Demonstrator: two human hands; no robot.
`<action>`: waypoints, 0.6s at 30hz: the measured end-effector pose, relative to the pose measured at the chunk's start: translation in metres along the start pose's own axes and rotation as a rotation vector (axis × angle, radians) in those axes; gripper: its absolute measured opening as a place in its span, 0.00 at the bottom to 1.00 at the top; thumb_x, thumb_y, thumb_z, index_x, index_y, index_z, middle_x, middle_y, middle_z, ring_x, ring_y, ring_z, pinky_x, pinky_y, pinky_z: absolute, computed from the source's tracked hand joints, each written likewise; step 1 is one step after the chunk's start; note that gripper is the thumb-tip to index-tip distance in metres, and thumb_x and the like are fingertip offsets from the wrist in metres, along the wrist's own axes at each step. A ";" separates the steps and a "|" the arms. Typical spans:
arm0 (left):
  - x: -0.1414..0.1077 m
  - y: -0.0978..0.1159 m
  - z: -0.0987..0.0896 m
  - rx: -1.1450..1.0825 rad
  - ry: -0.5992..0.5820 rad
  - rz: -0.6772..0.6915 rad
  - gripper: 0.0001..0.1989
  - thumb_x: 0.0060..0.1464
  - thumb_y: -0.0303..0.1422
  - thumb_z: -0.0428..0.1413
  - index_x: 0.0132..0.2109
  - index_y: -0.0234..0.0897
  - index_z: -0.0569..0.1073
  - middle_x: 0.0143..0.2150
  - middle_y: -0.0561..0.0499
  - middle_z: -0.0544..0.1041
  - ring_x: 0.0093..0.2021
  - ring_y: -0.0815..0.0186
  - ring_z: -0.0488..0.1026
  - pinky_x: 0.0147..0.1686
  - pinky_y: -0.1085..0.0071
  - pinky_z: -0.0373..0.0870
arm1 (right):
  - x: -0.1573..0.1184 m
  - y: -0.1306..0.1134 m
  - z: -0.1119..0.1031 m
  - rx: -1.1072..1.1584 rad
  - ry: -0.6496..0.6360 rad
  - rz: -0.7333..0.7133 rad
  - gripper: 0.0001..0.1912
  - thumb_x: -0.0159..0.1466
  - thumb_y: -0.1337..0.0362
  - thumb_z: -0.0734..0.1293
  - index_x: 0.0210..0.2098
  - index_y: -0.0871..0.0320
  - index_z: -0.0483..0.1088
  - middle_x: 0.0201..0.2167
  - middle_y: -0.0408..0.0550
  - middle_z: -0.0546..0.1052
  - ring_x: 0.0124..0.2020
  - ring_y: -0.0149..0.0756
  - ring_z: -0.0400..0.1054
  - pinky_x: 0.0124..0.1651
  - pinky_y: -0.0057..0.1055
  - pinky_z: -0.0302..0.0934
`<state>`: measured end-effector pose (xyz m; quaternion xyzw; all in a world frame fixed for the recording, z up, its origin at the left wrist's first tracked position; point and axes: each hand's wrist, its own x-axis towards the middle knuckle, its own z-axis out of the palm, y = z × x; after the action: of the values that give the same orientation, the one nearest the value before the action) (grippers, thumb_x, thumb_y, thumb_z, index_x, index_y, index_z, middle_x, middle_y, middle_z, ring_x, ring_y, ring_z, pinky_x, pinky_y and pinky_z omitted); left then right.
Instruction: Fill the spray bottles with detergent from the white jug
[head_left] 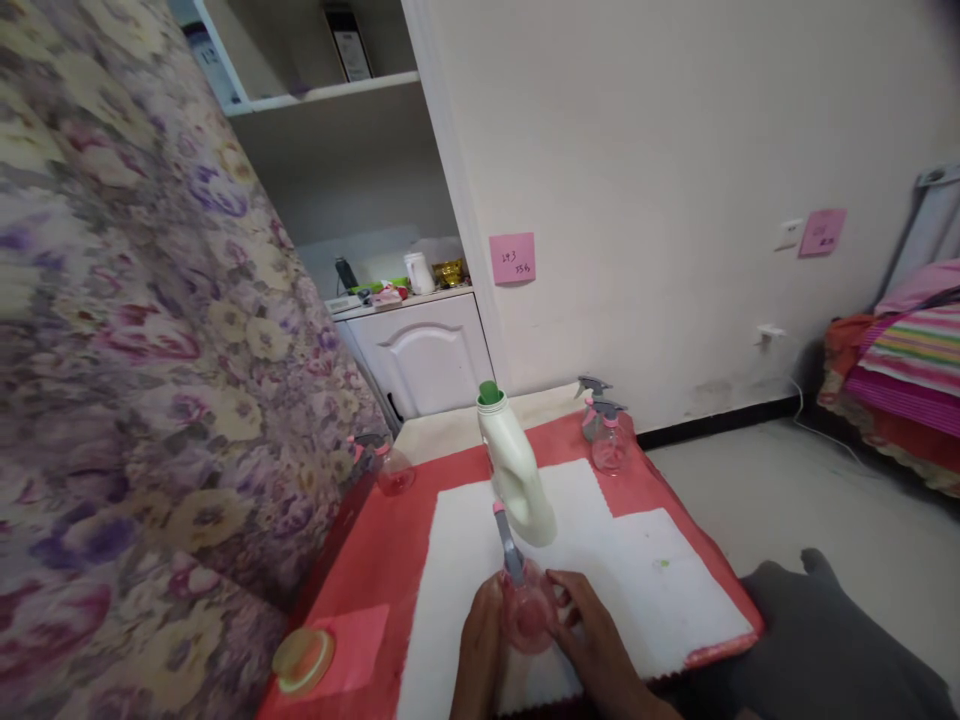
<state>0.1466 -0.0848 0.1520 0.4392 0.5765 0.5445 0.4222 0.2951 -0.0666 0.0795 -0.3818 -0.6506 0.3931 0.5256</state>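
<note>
The left hand [484, 622] and right hand [589, 622] clasped a spray bottle [529, 615] from its nine and three o'clock sides; a jug [517, 462] stood at twelve.

hands [589, 622]: cupping pink spray bottle [531, 618] (grey-headed) | pale jug [519, 478]: just beyond

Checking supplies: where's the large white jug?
In the head view, the large jug stands just right of centre on the white sheet, beyond the spray bottle between left hand and right hand.
</note>
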 end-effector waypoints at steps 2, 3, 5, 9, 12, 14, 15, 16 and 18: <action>-0.006 -0.005 -0.001 0.054 0.041 0.040 0.28 0.52 0.55 0.50 0.45 0.36 0.76 0.45 0.42 0.80 0.49 0.51 0.74 0.51 0.56 0.71 | 0.005 -0.001 -0.006 0.000 0.027 -0.030 0.15 0.65 0.62 0.61 0.52 0.52 0.66 0.47 0.51 0.71 0.44 0.41 0.68 0.42 0.35 0.66; -0.010 -0.008 -0.002 0.089 0.061 0.058 0.27 0.53 0.54 0.51 0.46 0.36 0.75 0.47 0.42 0.79 0.51 0.52 0.73 0.53 0.56 0.69 | 0.008 -0.001 -0.010 -0.008 0.052 -0.034 0.14 0.66 0.63 0.60 0.51 0.52 0.67 0.47 0.51 0.71 0.44 0.40 0.69 0.42 0.35 0.66; -0.018 -0.016 -0.002 0.141 0.078 0.084 0.24 0.52 0.51 0.53 0.47 0.37 0.75 0.49 0.43 0.78 0.51 0.53 0.73 0.54 0.56 0.68 | 0.016 -0.002 -0.018 -0.044 0.114 -0.015 0.13 0.65 0.63 0.60 0.48 0.53 0.69 0.45 0.51 0.71 0.40 0.40 0.69 0.40 0.35 0.66; -0.028 -0.030 -0.001 0.149 0.048 0.087 0.21 0.52 0.48 0.55 0.47 0.39 0.74 0.46 0.44 0.78 0.47 0.54 0.75 0.49 0.60 0.72 | 0.028 0.001 -0.027 -0.086 0.179 0.094 0.11 0.63 0.63 0.62 0.43 0.56 0.71 0.36 0.49 0.73 0.29 0.38 0.68 0.35 0.36 0.65; -0.028 -0.035 -0.001 0.125 0.037 0.082 0.19 0.51 0.45 0.56 0.45 0.39 0.73 0.45 0.44 0.79 0.46 0.54 0.76 0.48 0.60 0.72 | 0.027 0.004 -0.027 -0.055 0.155 0.121 0.11 0.64 0.60 0.61 0.42 0.56 0.71 0.34 0.49 0.75 0.31 0.40 0.70 0.35 0.35 0.66; -0.026 -0.037 -0.003 0.115 0.012 0.085 0.17 0.51 0.43 0.56 0.45 0.38 0.72 0.45 0.43 0.79 0.47 0.54 0.76 0.49 0.59 0.72 | 0.023 0.004 -0.025 -0.033 0.150 0.114 0.12 0.65 0.59 0.60 0.41 0.56 0.71 0.37 0.50 0.77 0.36 0.42 0.71 0.37 0.35 0.67; -0.025 -0.037 -0.004 0.123 -0.014 0.088 0.17 0.51 0.42 0.56 0.45 0.38 0.72 0.46 0.43 0.79 0.48 0.54 0.76 0.49 0.59 0.72 | 0.020 0.003 -0.025 -0.023 0.152 0.110 0.12 0.65 0.58 0.60 0.41 0.56 0.72 0.39 0.51 0.77 0.39 0.42 0.71 0.38 0.35 0.67; -0.024 -0.038 -0.006 0.141 -0.045 0.092 0.16 0.52 0.41 0.56 0.46 0.38 0.72 0.46 0.43 0.79 0.48 0.53 0.76 0.49 0.59 0.72 | 0.018 0.002 -0.025 -0.016 0.154 0.105 0.13 0.66 0.57 0.60 0.42 0.56 0.72 0.40 0.51 0.77 0.41 0.43 0.71 0.39 0.36 0.67; -0.023 -0.038 -0.009 0.188 -0.097 0.107 0.15 0.53 0.41 0.55 0.45 0.38 0.72 0.46 0.43 0.79 0.48 0.54 0.76 0.49 0.59 0.73 | 0.015 -0.002 -0.025 -0.009 0.155 0.101 0.14 0.66 0.56 0.59 0.42 0.55 0.72 0.40 0.51 0.77 0.42 0.44 0.71 0.41 0.36 0.68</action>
<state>0.1418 -0.1098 0.1144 0.5329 0.5797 0.4880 0.3766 0.3176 -0.0510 0.0904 -0.4459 -0.5895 0.3854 0.5523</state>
